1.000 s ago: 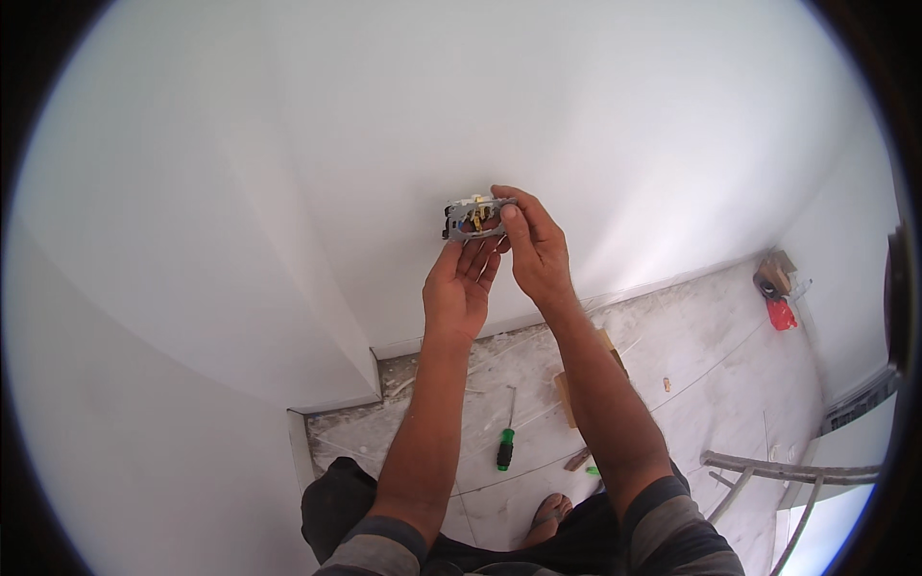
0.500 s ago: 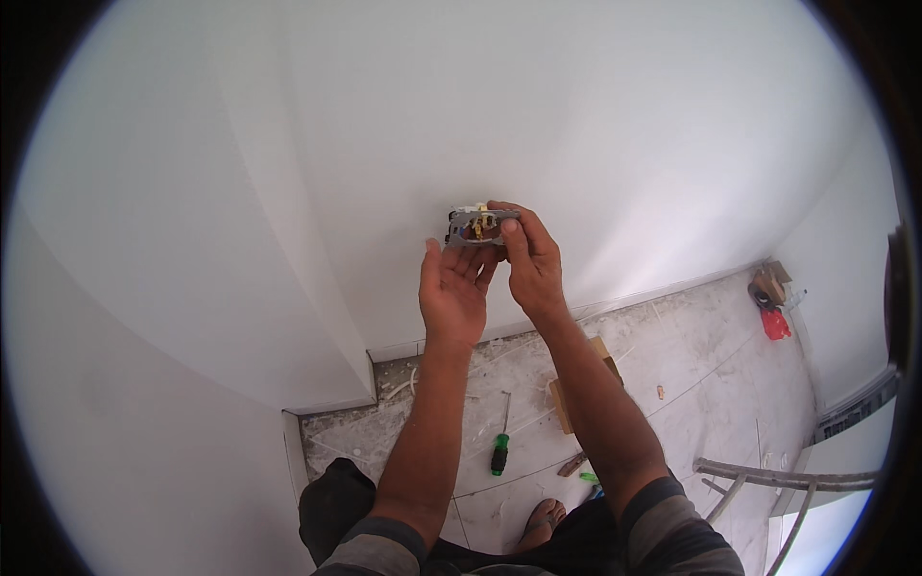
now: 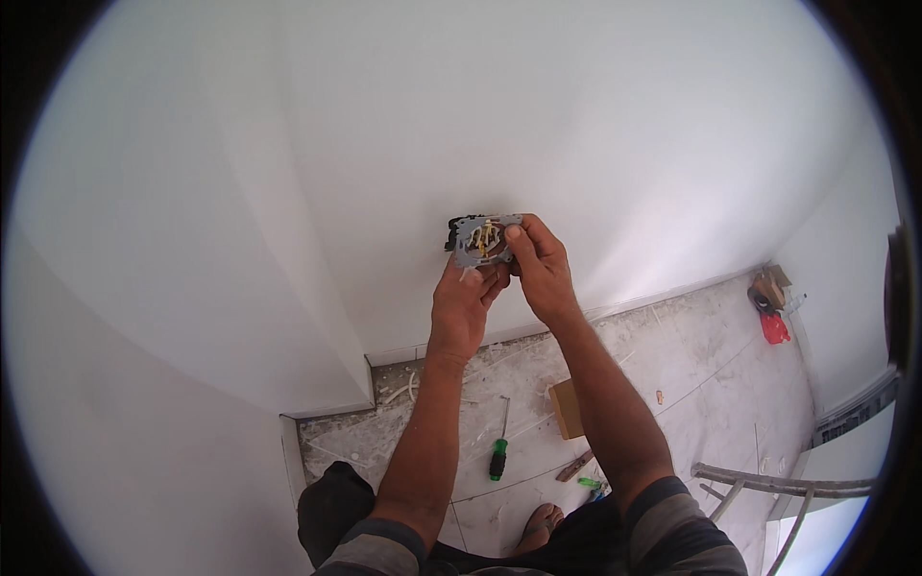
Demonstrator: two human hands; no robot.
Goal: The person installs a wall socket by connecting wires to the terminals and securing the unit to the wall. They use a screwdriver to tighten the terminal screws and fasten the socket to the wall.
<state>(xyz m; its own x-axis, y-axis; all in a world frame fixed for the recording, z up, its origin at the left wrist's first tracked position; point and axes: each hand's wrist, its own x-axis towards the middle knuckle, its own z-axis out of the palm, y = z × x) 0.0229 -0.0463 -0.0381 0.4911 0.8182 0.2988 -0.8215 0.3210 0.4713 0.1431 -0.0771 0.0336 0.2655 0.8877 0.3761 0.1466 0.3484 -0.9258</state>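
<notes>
A wall socket insert (image 3: 480,252) with a grey metal mounting frame and brass-coloured contacts in its middle is held close to the white wall, its front tipped up toward me. A black part juts out at its left side. My right hand (image 3: 547,274) grips the frame's right edge, thumb on the front and fingers behind. From below, my left hand (image 3: 459,312) pinches the lower left edge, with its thumb at the front and the other fingers curled under. What lies behind the socket is hidden.
On the dusty tiled floor lie a green-handled screwdriver (image 3: 498,459), a cardboard box (image 3: 567,408), a brown-handled tool (image 3: 574,467) and a green item (image 3: 590,483). A metal ladder-like frame (image 3: 788,480) stands at the right. Far right, a red bag (image 3: 774,327) sits in the corner.
The socket insert has tilted so more of its front faces me, and it sits slightly lower. My left hand has closed from an open palm onto its lower edge.
</notes>
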